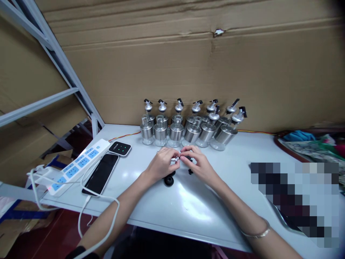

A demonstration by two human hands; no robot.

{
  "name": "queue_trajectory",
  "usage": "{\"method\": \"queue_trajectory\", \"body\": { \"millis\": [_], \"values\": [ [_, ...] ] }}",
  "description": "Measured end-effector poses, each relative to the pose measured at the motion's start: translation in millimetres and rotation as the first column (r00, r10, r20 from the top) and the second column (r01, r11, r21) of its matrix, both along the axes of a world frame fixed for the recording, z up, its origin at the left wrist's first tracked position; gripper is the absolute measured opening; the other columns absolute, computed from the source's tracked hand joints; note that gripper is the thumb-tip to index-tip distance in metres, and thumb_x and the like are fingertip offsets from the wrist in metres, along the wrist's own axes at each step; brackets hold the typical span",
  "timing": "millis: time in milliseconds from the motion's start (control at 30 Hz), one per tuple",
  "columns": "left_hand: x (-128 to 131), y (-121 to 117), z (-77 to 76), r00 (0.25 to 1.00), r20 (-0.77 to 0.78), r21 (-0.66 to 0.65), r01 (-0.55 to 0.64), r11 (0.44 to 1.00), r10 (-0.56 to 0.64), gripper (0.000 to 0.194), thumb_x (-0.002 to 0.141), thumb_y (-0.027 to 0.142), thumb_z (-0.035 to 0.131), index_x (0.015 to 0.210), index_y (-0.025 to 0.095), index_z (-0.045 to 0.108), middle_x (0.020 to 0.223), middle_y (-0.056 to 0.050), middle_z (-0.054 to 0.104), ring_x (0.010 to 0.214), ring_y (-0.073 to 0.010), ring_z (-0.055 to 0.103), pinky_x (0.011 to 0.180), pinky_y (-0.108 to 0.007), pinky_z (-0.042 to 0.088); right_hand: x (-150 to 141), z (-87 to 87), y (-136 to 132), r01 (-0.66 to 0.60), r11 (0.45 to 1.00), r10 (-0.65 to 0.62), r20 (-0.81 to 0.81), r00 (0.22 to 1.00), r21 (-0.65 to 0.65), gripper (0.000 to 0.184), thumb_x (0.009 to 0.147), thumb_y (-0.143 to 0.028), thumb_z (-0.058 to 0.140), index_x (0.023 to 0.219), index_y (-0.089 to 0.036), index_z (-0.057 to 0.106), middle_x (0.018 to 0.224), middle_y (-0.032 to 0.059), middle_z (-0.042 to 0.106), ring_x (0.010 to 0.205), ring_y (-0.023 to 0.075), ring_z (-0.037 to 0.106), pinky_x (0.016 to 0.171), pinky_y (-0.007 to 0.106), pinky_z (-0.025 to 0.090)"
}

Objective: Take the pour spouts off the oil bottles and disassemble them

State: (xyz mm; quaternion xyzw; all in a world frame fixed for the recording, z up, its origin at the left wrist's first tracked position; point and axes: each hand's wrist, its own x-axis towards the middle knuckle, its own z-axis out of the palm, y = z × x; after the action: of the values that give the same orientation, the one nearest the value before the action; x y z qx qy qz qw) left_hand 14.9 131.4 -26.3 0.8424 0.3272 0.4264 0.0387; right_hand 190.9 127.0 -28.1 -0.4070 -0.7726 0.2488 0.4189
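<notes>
Head view shows, from the left on the desk (pixel 229 201), a power strip (pixel 78 168), a phone (pixel 101 174) and a small square device (pixel 120 148). Next, the left hand (pixel 164 163) pinches a small silvery piece (pixel 175 159), black round parts (pixel 169 180) just beside it and metal-clad glass bottles (pixel 176 133) standing behind. The right hand (pixel 198 164) curves narrowly towards the piece; whether it grips is unclear.

Person's L hand (pixel 164 162) & R hand (pixel 199 166) are bare, as are forearms. R forearm has slim, shiny silver-col. bangle (pixel 258 235); L arm has blk sleeve edge (pixel 82 253), fabric detail unclear.
</notes>
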Motion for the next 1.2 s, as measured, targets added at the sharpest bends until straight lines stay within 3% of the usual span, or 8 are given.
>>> {"method": "queue_trajectory", "body": {
  "millis": [167,467,633,933,1200],
  "values": [
    [1.8,-0.9,2.0,0.998,0.048,0.058,0.036,0.998,-0.039,0.004,0.079,0.014,0.054,0.081,0.016,0.056,0.073,-0.002,0.066,0.070,-0.0145,0.060,0.070,-0.027,0.047,-1.9,3.6,-2.2,-0.093,0.987,0.077,-0.119,0.990,-0.134,0.023,0.086,-0.041,0.052,0.084,-0.021,0.063,0.097,0.0067,0.052,0.100,0.0190,0.049,0.093,0.035,0.037],
    [4.0,-7.1,1.9,0.990,0.117,-0.050,0.082,0.995,-0.075,0.006,0.083,0.018,0.053,0.085,0.017,0.058,0.077,-0.003,0.067,0.070,-0.0140,0.060,0.069,-0.027,0.047,-1.5,9.2,-5.6,-0.159,0.942,0.120,-0.147,0.982,-0.295,0.036,0.085,-0.054,0.044,0.080,-0.020,0.056,0.097,0.0055,0.043,0.098,0.0205,0.045,0.100,0.038,0.032],
    [4.1,-7.5,1.0,0.993,0.092,-0.098,0.076,0.992,-0.067,0.007,0.085,0.022,0.052,0.082,0.017,0.057,0.074,-0.003,0.065,0.069,-0.0144,0.059,0.068,-0.027,0.047,-2.1,12.5,-7.1,-0.171,0.936,0.133,-0.139,0.981,-0.308,0.033,0.086,-0.050,0.043,0.079,-0.020,0.055,0.097,0.0053,0.042,0.100,0.0212,0.044,0.100,0.038,0.030],
    [4.4,-7.1,-1.7,0.995,-0.048,-0.068,0.079,0.995,-0.082,0.010,0.090,0.027,0.048,0.090,0.017,0.048,0.078,-0.003,0.060,0.071,-0.0147,0.059,0.063,-0.025,0.047,-4.9,11.7,-8.2,-0.173,0.940,0.142,-0.124,0.982,-0.294,0.026,0.089,-0.035,0.035,0.074,-0.019,0.049,0.091,0.0044,0.042,0.093,0.0185,0.045,0.091,0.035,0.035],
    [3.0,-7.7,-2.1,0.994,-0.061,-0.075,0.091,0.993,-0.096,0.011,0.089,0.027,0.051,0.091,0.018,0.044,0.081,-0.003,0.061,0.073,-0.0147,0.060,0.065,-0.026,0.048,-6.4,8.8,-7.2,-0.164,0.963,0.148,-0.086,0.985,-0.216,0.035,0.093,-0.041,0.030,0.075,-0.019,0.050,0.085,0.0048,0.044,0.086,0.0179,0.047,0.085,0.034,0.039]
  ]
}}
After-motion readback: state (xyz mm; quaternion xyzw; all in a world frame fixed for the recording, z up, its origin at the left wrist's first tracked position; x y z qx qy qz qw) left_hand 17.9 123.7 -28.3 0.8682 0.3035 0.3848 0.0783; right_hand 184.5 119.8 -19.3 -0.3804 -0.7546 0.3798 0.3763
